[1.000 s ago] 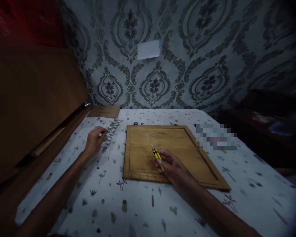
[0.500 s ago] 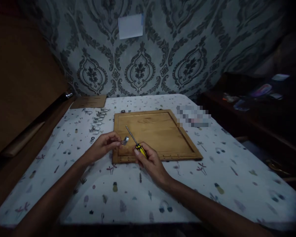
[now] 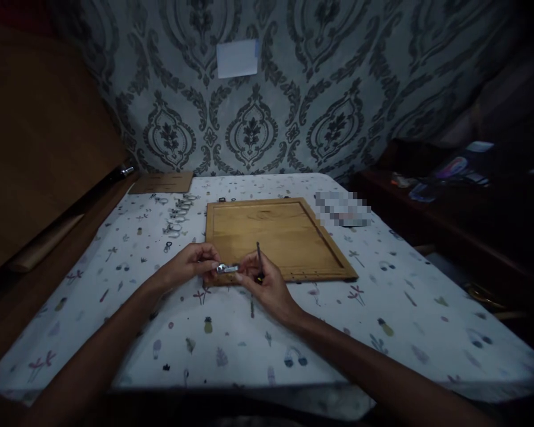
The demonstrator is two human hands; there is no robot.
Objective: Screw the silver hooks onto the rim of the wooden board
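Observation:
Between the fingertips of both my hands is a small shiny metal piece that looks like a hose clamp (image 3: 228, 268). My left hand (image 3: 189, 264) pinches its left end. The fingers of my right hand (image 3: 269, 289) are at its right end and also keep hold of a screwdriver (image 3: 258, 258), its shaft pointing up and its yellow-and-black handle mostly hidden in the palm. Under and beyond the hands lies a framed wooden panel (image 3: 267, 228), flat on the table, with small holes along its near edge.
Several similar metal clamps (image 3: 178, 213) lie in a row left of the panel on the patterned tablecloth (image 3: 222, 356). Brown cardboard (image 3: 162, 182) rests at the back left. A blurred-out item (image 3: 345, 209) lies right of the panel. A dark wooden surface (image 3: 382, 184) adjoins on the right.
My right hand has come in to the metal clamp and touches its right end. The screwdriver has turned from leaning left to nearly upright.

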